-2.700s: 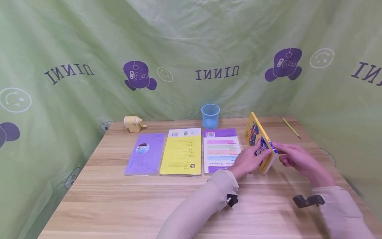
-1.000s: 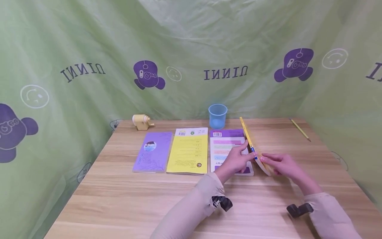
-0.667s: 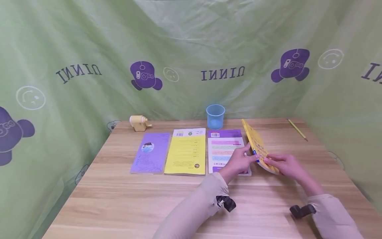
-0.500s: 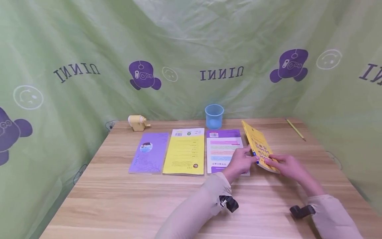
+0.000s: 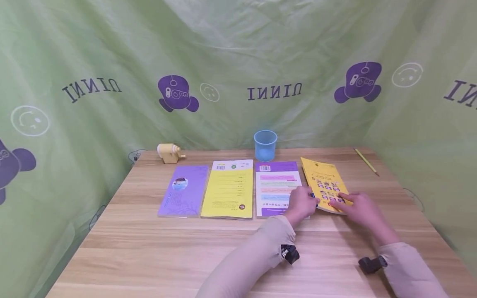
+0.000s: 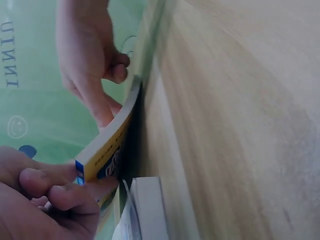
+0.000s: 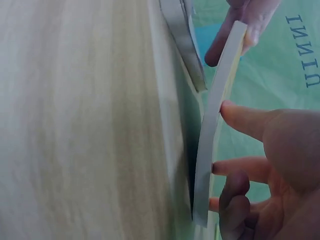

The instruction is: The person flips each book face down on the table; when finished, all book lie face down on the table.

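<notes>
Left hand (image 5: 303, 203) pinches the near spine corner of the yellow book (image 5: 325, 182). Right hand (image 5: 355, 205) rests straight fingers on its cover. Book almost flat on the worktop (image 5: 186, 248), near edge slightly raised. Left of the hands: purple-and-white book (image 5: 277, 186). Beyond: blue cup (image 5: 265, 145).

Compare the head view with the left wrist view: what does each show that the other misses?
Only the head view shows the row of three other books, the blue cup, sharpener and pencil. Only the left wrist view shows the yellow book tilted off the table, its near edge raised. Both show the left hand pinching its corner and the right hand on it.
</notes>
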{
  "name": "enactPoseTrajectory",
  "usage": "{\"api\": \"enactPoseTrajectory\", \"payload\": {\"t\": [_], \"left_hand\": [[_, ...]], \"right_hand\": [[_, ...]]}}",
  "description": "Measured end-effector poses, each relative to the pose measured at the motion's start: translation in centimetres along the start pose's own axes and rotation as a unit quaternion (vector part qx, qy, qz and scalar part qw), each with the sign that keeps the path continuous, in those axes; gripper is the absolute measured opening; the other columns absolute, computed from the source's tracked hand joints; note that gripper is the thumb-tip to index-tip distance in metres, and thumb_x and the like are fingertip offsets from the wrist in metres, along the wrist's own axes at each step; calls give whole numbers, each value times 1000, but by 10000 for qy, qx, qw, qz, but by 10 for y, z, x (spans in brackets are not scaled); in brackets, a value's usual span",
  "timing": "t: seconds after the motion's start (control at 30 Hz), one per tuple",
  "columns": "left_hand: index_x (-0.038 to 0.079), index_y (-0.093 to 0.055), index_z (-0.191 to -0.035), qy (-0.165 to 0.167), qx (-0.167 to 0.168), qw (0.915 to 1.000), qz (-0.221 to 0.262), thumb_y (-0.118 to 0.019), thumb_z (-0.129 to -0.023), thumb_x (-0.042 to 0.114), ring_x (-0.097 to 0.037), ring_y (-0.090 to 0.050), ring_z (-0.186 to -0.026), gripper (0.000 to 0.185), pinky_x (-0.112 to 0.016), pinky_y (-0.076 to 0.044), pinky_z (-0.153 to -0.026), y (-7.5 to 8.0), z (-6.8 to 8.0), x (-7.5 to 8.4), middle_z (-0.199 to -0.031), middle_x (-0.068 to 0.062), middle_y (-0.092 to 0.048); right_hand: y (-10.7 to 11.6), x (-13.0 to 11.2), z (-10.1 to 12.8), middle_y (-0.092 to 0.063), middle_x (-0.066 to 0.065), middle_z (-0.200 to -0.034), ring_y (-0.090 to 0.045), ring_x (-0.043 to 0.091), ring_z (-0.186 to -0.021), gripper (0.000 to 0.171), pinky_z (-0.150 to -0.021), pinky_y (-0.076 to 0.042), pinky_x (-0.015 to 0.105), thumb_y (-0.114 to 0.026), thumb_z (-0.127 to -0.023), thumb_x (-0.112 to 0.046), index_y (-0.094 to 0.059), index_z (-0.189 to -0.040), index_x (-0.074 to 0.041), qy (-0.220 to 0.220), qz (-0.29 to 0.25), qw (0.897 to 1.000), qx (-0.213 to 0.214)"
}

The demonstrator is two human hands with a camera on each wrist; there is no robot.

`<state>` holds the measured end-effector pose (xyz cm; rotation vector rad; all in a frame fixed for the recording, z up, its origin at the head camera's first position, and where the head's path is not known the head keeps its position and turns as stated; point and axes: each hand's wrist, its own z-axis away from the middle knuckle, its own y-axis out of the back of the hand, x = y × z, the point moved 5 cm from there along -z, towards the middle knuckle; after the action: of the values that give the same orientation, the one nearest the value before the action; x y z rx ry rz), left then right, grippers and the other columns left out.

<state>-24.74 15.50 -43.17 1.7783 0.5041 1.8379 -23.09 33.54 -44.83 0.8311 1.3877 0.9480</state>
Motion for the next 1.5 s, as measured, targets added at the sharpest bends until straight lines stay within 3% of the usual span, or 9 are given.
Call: {"api": "enactPoseTrajectory", "payload": {"t": [0.07,0.2,0.33,0.5,0.77,0.9,1.23,1.37,1.5], "left_hand": [[2,-75,-86,-78,97,9993,-344,-75,-87,10,-12,-51,-62,8,-22,-41,-53,-2,0,0,-73,-5,-66],[8,-62,-63,-56,238,9960,-857,-71,-84,7,-14,-48,-56,23,-24,-39,-51,-8,0,0,-60,-3,-56],[10,-60,-63,99,222,9951,-961,-73,-82,5,-15,-49,-57,24,-25,-42,-52,-13,1,-1,-62,-2,-55],[10,-61,-65,-29,150,9927,-1194,-76,-79,4,-14,-49,-57,22,-25,-42,-50,-17,2,-2,-64,-2,-56],[7,-70,-80,-197,99,9887,-1484,-82,-76,6,-13,-52,-60,12,-24,-45,-53,-18,7,1,-73,-3,-62],[7,-72,-81,-271,22,9895,-1421,-78,-82,10,-12,-50,-56,7,-23,-43,-49,-19,13,6,-70,-2,-62],[10,-72,-81,-490,-102,9888,-1408,-74,-90,30,-10,-49,-50,22,-23,-39,-44,-17,17,13,-66,1,-61],[16,-77,-101,-813,-112,9831,-1635,-72,-91,40,-7,-53,-58,26,-21,-41,-52,-14,16,10,-80,5,-72],[21,-73,-122,-1400,-253,9746,-1731,-67,-94,44,-2,-56,-61,36,-17,-43,-59,-4,13,6,-98,9,-76]], "right_hand": [[-1,1,1,-50,48,-128,-51,57,-113,77,-88,-45,66,-61,-94,-58,-56,-136,6,-24,105,9999,55],[-1,2,1,-49,47,-124,-52,54,-109,76,-83,-46,63,-64,-93,-55,-56,-135,7,-14,236,9995,198],[-1,2,2,-49,46,-123,-53,54,-106,75,-79,-47,61,-68,-90,-54,-58,-134,7,-22,294,9992,271],[-1,2,2,-49,46,-124,-53,54,-107,75,-80,-47,62,-70,-89,-54,-58,-134,6,-24,307,9992,254],[-4,1,0,-50,43,-121,-55,52,-104,76,-77,-48,59,-70,-88,-54,-59,-134,5,-26,361,9990,274],[-4,2,1,-51,43,-120,-55,51,-101,75,-76,-47,58,-72,-88,-52,-59,-133,6,-10,340,9989,329],[-4,0,2,-51,43,-121,-56,53,-102,81,-76,-48,60,-69,-86,-61,-58,-134,5,8,382,9983,436],[-4,0,2,-49,44,-122,-55,56,-104,80,-78,-48,63,-69,-88,-59,-57,-134,5,-16,390,9983,427],[-4,3,2,-48,46,-126,-53,58,-109,78,-84,-47,66,-70,-89,-56,-57,-134,6,-49,247,9989,392]]}}
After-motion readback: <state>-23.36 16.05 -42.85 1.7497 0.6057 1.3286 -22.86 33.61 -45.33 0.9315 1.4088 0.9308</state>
